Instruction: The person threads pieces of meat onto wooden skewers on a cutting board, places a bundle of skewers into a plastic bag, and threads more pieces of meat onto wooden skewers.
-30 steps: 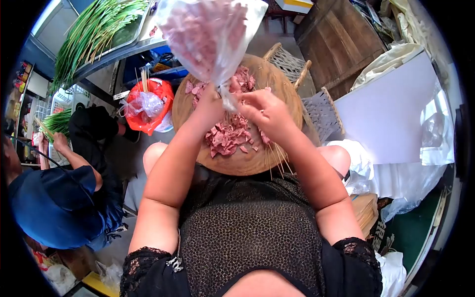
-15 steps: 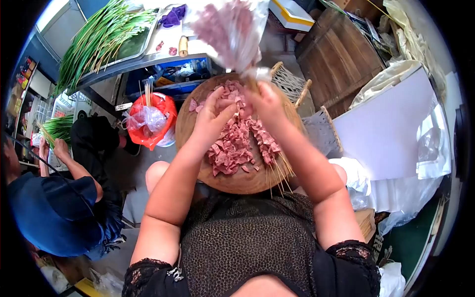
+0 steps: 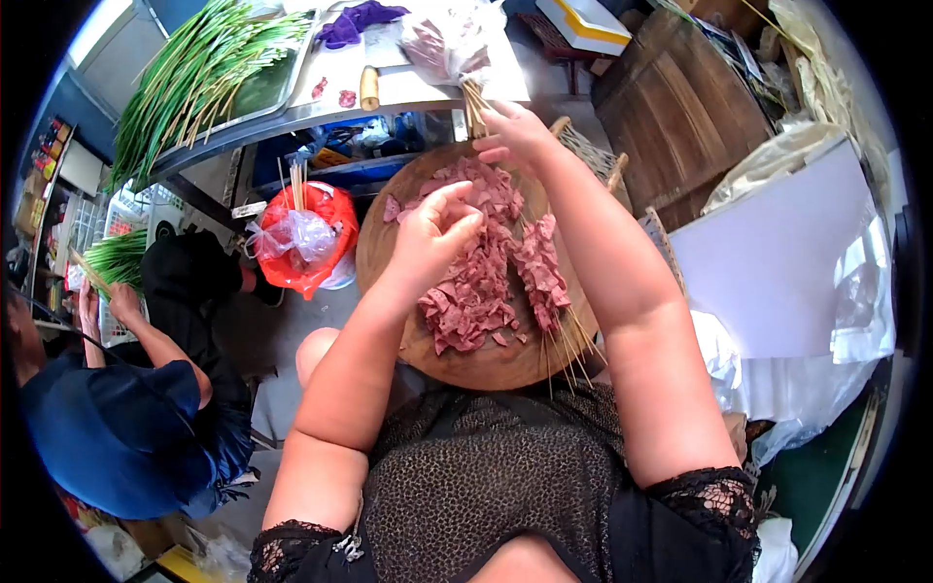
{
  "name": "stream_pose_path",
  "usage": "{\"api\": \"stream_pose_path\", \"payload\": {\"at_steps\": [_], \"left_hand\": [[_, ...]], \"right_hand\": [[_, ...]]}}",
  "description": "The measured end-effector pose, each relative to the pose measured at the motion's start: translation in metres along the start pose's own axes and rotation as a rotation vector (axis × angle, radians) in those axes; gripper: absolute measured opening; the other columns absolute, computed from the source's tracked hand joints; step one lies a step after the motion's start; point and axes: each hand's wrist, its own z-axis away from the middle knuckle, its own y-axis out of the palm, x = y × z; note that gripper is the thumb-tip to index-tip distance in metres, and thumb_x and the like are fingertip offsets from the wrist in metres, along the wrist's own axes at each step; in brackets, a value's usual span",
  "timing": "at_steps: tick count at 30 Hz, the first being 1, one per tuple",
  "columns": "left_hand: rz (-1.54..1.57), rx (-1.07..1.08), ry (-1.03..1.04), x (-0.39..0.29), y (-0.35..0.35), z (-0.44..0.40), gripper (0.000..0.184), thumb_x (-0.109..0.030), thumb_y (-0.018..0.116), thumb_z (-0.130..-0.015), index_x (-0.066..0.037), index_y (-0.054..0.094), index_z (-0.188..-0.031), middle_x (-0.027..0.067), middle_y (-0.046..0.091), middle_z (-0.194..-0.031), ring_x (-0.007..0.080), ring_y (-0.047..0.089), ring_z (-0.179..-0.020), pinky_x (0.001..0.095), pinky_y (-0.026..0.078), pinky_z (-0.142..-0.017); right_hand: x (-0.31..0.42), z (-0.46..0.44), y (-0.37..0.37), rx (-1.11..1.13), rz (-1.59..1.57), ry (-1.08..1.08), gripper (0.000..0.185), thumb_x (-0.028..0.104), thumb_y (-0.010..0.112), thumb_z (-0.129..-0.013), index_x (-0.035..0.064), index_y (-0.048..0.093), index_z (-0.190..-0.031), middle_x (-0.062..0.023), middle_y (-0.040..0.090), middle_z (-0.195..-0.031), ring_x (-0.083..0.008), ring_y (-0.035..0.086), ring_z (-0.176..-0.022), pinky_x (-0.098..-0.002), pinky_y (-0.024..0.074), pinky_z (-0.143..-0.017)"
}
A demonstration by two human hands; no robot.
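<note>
A plastic bag of meat skewers (image 3: 449, 47) lies on the white table, its bundled stick ends (image 3: 474, 107) jutting over the near edge. My right hand (image 3: 517, 134) is beside those sticks, fingers spread and not wrapped round them. Over the round wooden board (image 3: 389, 301), my left hand (image 3: 435, 233) hovers with loosely bent fingers and a gap at the thumb, holding nothing visible. Beneath it spreads a pile of sliced raw meat (image 3: 471, 301). Several meat skewers (image 3: 539, 267) lie along the pile's right side, their bare sticks pointing toward me.
On the table (image 3: 408, 97) are a purple cloth (image 3: 358, 24), a wooden cylinder (image 3: 369, 87) and a tray of green stalks (image 3: 209, 73). A red-lined bucket (image 3: 335, 228) stands left of the board. A person in blue (image 3: 117, 428) handles green stalks at far left.
The bag of skewers went from above the board's far side down onto the table. My right hand has let go of its sticks. My left hand stays over the meat.
</note>
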Motion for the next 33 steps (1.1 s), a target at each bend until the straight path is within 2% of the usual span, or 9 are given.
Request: {"api": "stream_pose_path", "payload": {"at_steps": [6, 11, 14, 15, 19, 23, 26, 31, 33], "left_hand": [[-0.053, -0.069, 0.062, 0.009, 0.002, 0.000, 0.039, -0.006, 0.061, -0.086, 0.000, 0.049, -0.123, 0.0035, 0.061, -0.096, 0.0089, 0.058, -0.086, 0.0215, 0.048, -0.074], [-0.169, -0.101, 0.072, 0.012, -0.006, 0.009, 0.038, -0.005, 0.058, -0.088, -0.001, 0.049, -0.124, 0.0062, 0.062, -0.101, 0.0111, 0.058, -0.092, 0.0227, 0.045, -0.082], [-0.287, -0.071, 0.047, 0.016, -0.014, 0.011, 0.039, -0.007, 0.057, -0.088, 0.000, 0.048, -0.125, 0.0084, 0.062, -0.107, 0.0131, 0.058, -0.097, 0.0240, 0.044, -0.086], [-0.294, -0.059, 0.062, 0.021, -0.016, 0.012, 0.038, -0.007, 0.057, -0.088, 0.000, 0.049, -0.125, 0.0075, 0.062, -0.106, 0.0122, 0.058, -0.096, 0.0236, 0.044, -0.086], [-0.352, -0.007, 0.066, 0.029, -0.007, 0.015, 0.036, -0.005, 0.056, -0.089, 0.002, 0.049, -0.123, 0.0056, 0.061, -0.102, 0.0095, 0.057, -0.091, 0.0217, 0.044, -0.083], [-0.368, 0.056, -0.008, 0.030, 0.024, 0.019, 0.035, -0.004, 0.057, -0.088, 0.000, 0.050, -0.123, 0.0048, 0.061, -0.102, 0.0094, 0.056, -0.092, 0.0217, 0.044, -0.082], [-0.312, 0.111, -0.042, 0.030, 0.034, 0.026, 0.034, -0.004, 0.057, -0.088, 0.000, 0.051, -0.121, 0.0055, 0.060, -0.103, 0.0102, 0.056, -0.093, 0.0225, 0.045, -0.083], [-0.390, 0.104, -0.017, 0.031, 0.028, 0.035, 0.032, -0.003, 0.058, -0.087, 0.000, 0.055, -0.119, 0.0048, 0.061, -0.104, 0.0092, 0.056, -0.093, 0.0229, 0.045, -0.084], [-0.362, 0.085, -0.028, 0.030, 0.023, 0.040, 0.032, -0.003, 0.057, -0.087, 0.000, 0.055, -0.119, 0.0042, 0.061, -0.104, 0.0084, 0.056, -0.092, 0.0218, 0.045, -0.082]], "right_hand": [[-0.036, 0.130, -0.110, -0.091, 0.185, -0.064, 0.044, 0.026, 0.058, -0.089, 0.0028, 0.050, -0.126, -0.0060, 0.060, -0.104, -0.0109, 0.060, -0.081, -0.0248, 0.0514, -0.068], [-0.067, 0.307, -0.268, -0.756, 0.425, 0.125, 0.022, 0.027, 0.060, -0.086, 0.0079, 0.066, -0.095, 0.0046, 0.048, -0.064, -0.0043, 0.040, -0.051, -0.0206, 0.0322, -0.044], [-0.112, 0.442, -0.337, -1.103, 0.584, 0.305, 0.020, 0.028, 0.061, -0.083, 0.0082, 0.067, -0.083, 0.0049, 0.047, -0.060, -0.0039, 0.040, -0.050, -0.0212, 0.0317, -0.042], [-0.126, 0.491, -0.357, -1.092, 0.808, 0.397, 0.033, 0.035, 0.058, -0.084, 0.0035, 0.068, -0.086, -0.0057, 0.060, -0.067, -0.0150, 0.055, -0.063, -0.0303, 0.0434, -0.059], [-0.194, 0.642, -0.395, -0.981, 1.330, 0.759, 0.049, 0.047, 0.050, -0.085, 0.0015, 0.065, -0.076, -0.0201, 0.062, -0.075, -0.0353, 0.059, -0.074, -0.0413, 0.0440, -0.068], [-0.250, 0.723, -0.384, -1.011, 1.412, 0.875, 0.049, 0.043, 0.052, -0.085, -0.0022, 0.064, -0.071, -0.0216, 0.062, -0.070, -0.0356, 0.062, -0.067, -0.0438, 0.0476, -0.065], [-0.268, 0.726, -0.361, -1.131, 0.839, 1.327, 0.041, 0.038, 0.059, -0.082, -0.0020, 0.065, -0.078, -0.0192, 0.064, -0.071, -0.0303, 0.065, -0.068, -0.0425, 0.0492, -0.065], [-0.402, 0.784, -0.394, -1.381, 0.868, 1.037, 0.047, 0.040, 0.047, -0.087, -0.0035, 0.064, -0.094, -0.0228, 0.064, -0.081, -0.0307, 0.063, -0.064, -0.0424, 0.0498, -0.056], [-0.311, 0.729, -0.349, -1.228, 0.721, 1.143, 0.047, 0.039, 0.047, -0.088, -0.0045, 0.064, -0.086, -0.0201, 0.063, -0.069, -0.0287, 0.063, -0.058, -0.0414, 0.0485, -0.050]]}}
